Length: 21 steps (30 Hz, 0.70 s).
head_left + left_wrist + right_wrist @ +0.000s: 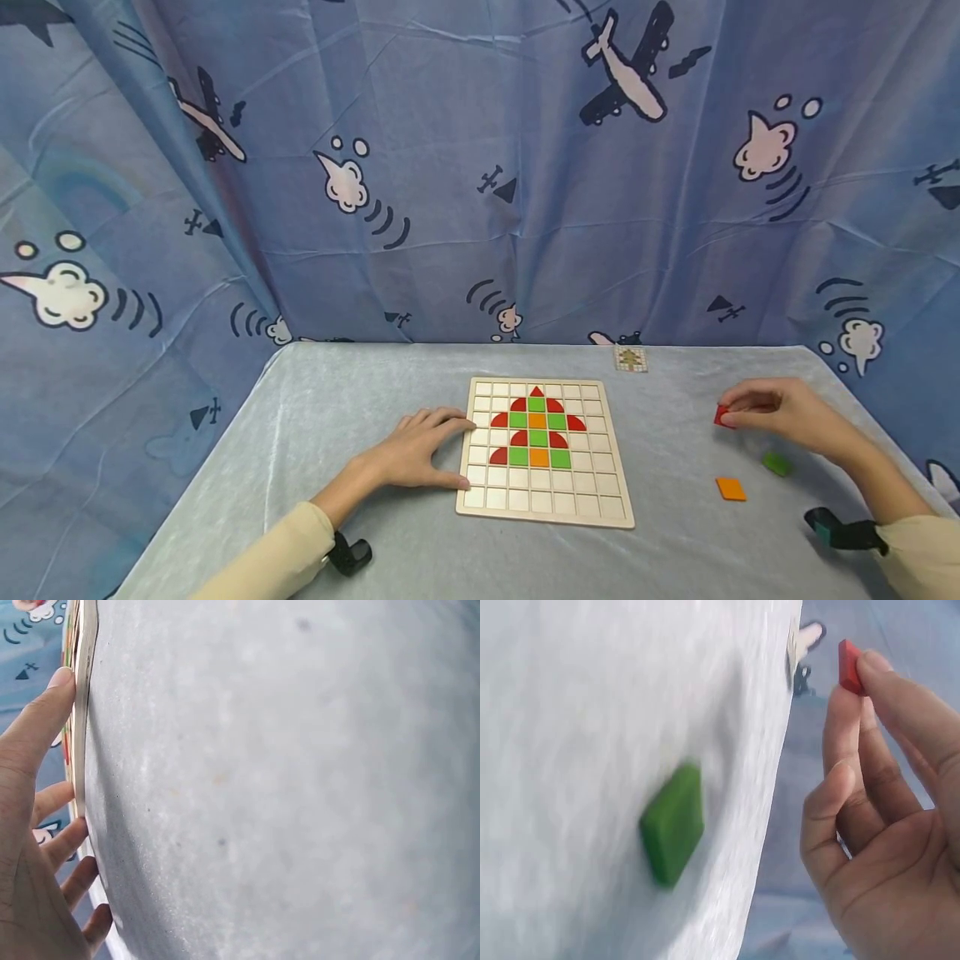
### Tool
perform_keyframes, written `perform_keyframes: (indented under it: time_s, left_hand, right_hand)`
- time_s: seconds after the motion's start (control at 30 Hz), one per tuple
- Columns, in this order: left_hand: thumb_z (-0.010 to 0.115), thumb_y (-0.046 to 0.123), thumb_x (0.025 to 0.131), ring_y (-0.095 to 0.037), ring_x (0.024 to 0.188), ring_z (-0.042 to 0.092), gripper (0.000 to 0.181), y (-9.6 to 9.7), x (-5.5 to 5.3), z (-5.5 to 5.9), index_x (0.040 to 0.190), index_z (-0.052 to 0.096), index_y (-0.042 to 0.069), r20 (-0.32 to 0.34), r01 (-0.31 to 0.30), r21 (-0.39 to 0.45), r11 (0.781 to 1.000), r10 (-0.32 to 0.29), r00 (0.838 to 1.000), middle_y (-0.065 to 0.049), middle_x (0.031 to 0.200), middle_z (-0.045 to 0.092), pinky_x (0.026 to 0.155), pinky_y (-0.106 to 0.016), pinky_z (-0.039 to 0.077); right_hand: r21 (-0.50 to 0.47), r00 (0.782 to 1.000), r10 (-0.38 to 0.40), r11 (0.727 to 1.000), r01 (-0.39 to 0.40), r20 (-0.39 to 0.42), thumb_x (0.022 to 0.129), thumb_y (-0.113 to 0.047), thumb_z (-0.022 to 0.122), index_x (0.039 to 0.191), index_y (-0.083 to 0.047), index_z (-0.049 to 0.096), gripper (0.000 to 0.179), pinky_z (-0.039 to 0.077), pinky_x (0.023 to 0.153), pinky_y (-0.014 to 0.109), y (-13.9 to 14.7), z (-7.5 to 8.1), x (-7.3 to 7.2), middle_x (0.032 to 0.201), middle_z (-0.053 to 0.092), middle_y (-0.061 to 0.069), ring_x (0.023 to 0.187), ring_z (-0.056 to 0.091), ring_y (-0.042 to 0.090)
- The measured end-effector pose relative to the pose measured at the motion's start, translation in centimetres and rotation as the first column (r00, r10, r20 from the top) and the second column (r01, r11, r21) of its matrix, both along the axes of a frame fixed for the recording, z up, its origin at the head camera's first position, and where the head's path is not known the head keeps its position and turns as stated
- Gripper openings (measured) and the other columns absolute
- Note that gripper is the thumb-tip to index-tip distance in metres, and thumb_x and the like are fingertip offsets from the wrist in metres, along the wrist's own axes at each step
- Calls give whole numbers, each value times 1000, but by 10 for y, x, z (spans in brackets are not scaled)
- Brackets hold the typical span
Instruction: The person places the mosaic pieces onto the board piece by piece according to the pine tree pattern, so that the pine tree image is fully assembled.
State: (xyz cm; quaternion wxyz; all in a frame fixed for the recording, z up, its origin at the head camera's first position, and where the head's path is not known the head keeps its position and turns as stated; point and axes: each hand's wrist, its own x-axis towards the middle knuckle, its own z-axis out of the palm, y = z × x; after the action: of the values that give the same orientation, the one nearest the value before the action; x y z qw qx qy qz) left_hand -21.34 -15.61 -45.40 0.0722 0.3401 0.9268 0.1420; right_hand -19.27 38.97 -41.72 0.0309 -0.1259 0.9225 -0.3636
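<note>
A wooden grid board [592, 500] lies on the table. Green and orange squares [537, 421], rounded red pieces [498, 456] and a red triangle [536, 391] form a tree-like pattern on it. My left hand [420, 450] rests at the board's left side, thumb and fingertips touching its edge; the left wrist view shows the fingers spread along it. On the right, my right hand [787, 417] pinches a small red tile [849, 667] between thumb and fingers, above the table. Below that hand lies a green tile [673, 825], and an orange tile [731, 489] is nearer the front.
A small card with a tree pattern [631, 359] lies at the table's back edge. Light grey cloth covers the table [360, 383]. Behind it hangs a blue curtain [435, 167] printed with planes and clouds.
</note>
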Motion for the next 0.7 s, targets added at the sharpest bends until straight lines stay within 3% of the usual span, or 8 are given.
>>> perform_keyframes:
  time_s: [0.37, 0.5, 0.7]
  left_hand:
    - [66, 75, 76, -22, 141, 38, 84, 0, 0, 0, 147, 42, 35, 2, 1, -3, 1000, -1, 1000, 6, 154, 39, 108, -51, 34]
    - [66, 74, 76, -22, 141, 38, 85, 0, 0, 0, 147, 42, 35, 0, 2, -1, 1000, -2, 1000, 6, 153, 39, 108, -52, 34]
    - [66, 74, 76, -23, 140, 39, 85, 0, 0, 0, 147, 42, 34, -7, 5, 1, 1000, -5, 1000, 4, 153, 40, 107, -52, 35]
  right_hand:
    - [2, 993, 117, 993, -117, 21, 89, -24, 74, 101, -8, 69, 21, 55, 68, 23, -46, 6, -5, 90, 74, 3, 76, 70, 12]
    - [-28, 990, 125, 992, -123, 69, 88, -27, 75, 102, -8, 69, 24, 56, 69, 24, -61, 3, -6, 91, 74, 4, 77, 69, 11]
    - [-85, 977, 205, 976, -200, 55, 88, -22, 75, 103, -8, 69, 21, 56, 70, 23, -78, -3, -7, 93, 73, 5, 79, 68, 8]
